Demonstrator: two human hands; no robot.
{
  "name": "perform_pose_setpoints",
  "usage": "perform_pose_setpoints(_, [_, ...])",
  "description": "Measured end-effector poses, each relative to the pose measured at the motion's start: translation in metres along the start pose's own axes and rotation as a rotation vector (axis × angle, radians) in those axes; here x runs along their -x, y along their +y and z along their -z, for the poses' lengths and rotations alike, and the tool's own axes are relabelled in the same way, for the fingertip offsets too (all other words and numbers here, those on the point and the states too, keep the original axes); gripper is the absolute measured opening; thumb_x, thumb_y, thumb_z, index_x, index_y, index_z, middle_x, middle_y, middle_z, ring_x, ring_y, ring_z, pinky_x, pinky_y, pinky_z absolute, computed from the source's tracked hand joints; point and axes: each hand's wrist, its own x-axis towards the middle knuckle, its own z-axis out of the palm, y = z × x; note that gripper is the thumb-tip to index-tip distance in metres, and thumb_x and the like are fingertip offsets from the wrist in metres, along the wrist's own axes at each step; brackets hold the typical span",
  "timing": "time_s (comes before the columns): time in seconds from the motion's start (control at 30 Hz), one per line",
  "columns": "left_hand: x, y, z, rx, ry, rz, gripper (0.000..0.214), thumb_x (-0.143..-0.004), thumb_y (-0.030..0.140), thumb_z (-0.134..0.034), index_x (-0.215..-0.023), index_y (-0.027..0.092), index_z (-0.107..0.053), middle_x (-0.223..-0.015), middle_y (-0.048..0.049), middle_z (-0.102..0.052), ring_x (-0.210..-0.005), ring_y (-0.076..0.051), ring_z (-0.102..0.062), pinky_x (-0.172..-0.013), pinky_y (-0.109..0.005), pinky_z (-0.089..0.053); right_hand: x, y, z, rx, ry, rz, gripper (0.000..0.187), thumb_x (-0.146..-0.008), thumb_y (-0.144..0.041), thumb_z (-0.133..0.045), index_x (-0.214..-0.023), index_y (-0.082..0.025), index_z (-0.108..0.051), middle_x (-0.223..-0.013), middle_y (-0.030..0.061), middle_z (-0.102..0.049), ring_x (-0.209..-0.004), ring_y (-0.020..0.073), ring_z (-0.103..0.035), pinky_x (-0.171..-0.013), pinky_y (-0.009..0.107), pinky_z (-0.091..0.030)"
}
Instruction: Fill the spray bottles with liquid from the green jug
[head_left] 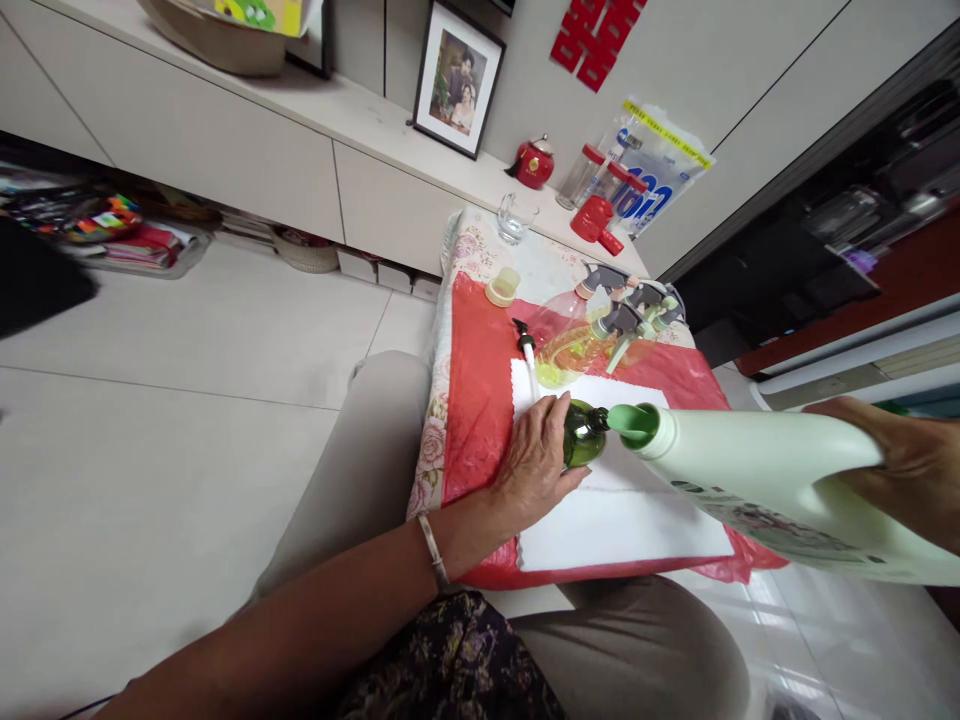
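My left hand [529, 465] is wrapped round a small dark green glass-like bottle [583, 436] on a white cloth [622, 530]. At the right, my right hand [900, 460] grips the handle of a large pale green jug [750, 440], tipped on its side with its spout facing the small bottle. The green spout lip is at the bottle's neck; whether liquid is flowing I cannot tell. Just beyond my left hand lies a black pump top [526, 343] with a white tube. A pale yellow cap [502, 287] sits farther back on the red plastic sheet [480, 400].
Several clear spray bottles [566, 350] with grey triggers stand beyond the cloth. Behind them are a glass mug [514, 218], a red trigger-shaped item [592, 218] and red-lidded jars [579, 178]. A cabinet ledge [360, 110] holds a framed photo [459, 80] and a red pot [534, 163].
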Motion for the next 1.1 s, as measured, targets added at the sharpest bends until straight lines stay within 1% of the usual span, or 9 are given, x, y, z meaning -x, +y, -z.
perform_pose_setpoints(0.17, [0.0002, -0.0003, -0.0006, -0.003, 0.000, 0.003, 0.103, -0.080, 0.024, -0.075, -0.152, 0.025, -0.002, -0.148, -0.0209, -0.034, -0.145, -0.040, -0.037, -0.115, -0.061, -0.039, -0.0023, 0.0069, -0.0049, -0.009, 0.010, 0.018, 0.046, -0.064, -0.053, -0.051, -0.105, -0.039, -0.066, -0.076, -0.0033, -0.067, -0.062, 0.0226, -0.063, -0.052, 0.029, -0.041])
perform_pose_setpoints(0.27, [0.0007, -0.0008, -0.0010, -0.005, 0.002, -0.003, 0.103, -0.080, 0.024, -0.075, -0.152, 0.025, -0.001, -0.149, -0.0211, -0.034, -0.145, -0.039, -0.037, -0.114, -0.061, -0.039, -0.0032, 0.0101, -0.0065, -0.011, 0.031, 0.025, 0.049, -0.063, -0.054, -0.051, -0.107, -0.039, -0.066, -0.076, -0.0034, -0.068, -0.061, 0.0228, -0.063, -0.051, 0.029, -0.040])
perform_pose_setpoints(0.5, [0.0005, -0.0005, -0.0002, -0.010, 0.008, -0.004, 0.102, -0.079, 0.023, -0.077, -0.152, 0.021, -0.005, -0.148, -0.0222, -0.035, -0.144, -0.039, -0.037, -0.115, -0.059, -0.039, -0.0015, 0.0069, -0.0030, -0.018, 0.027, 0.017, 0.049, -0.062, -0.054, -0.052, -0.106, -0.040, -0.067, -0.076, -0.0041, -0.068, -0.061, 0.0221, -0.063, -0.053, 0.029, -0.041])
perform_pose_setpoints(0.67, [0.0005, -0.0004, 0.0001, -0.007, -0.002, -0.005, 0.101, -0.080, 0.024, -0.076, -0.152, 0.022, -0.005, -0.149, -0.0216, -0.035, -0.144, -0.039, -0.037, -0.115, -0.059, -0.039, -0.0006, 0.0070, -0.0020, -0.007, 0.042, 0.031, 0.050, -0.061, -0.053, -0.052, -0.106, -0.041, -0.067, -0.075, -0.0038, -0.067, -0.061, 0.0228, -0.063, -0.052, 0.029, -0.041])
perform_pose_setpoints(0.87, [0.0009, -0.0006, -0.0011, -0.016, 0.020, -0.014, 0.100, -0.079, 0.023, -0.077, -0.152, 0.019, -0.008, -0.148, -0.0225, -0.035, -0.144, -0.039, -0.036, -0.116, -0.058, -0.038, 0.0003, 0.0052, -0.0013, 0.009, -0.006, -0.001, 0.049, -0.062, -0.053, -0.050, -0.108, -0.042, -0.065, -0.077, -0.0055, -0.067, -0.065, 0.0218, -0.064, -0.054, 0.029, -0.042])
perform_pose_setpoints(1.1, [0.0005, -0.0002, -0.0003, -0.003, 0.010, -0.010, 0.101, -0.080, 0.023, -0.076, -0.152, 0.023, -0.005, -0.148, -0.0208, -0.035, -0.144, -0.039, -0.037, -0.115, -0.061, -0.039, -0.0018, 0.0065, -0.0049, -0.001, 0.002, -0.022, 0.051, -0.059, -0.056, -0.049, -0.105, -0.044, -0.066, -0.074, -0.0066, -0.066, -0.063, 0.0216, -0.064, -0.055, 0.030, -0.042])
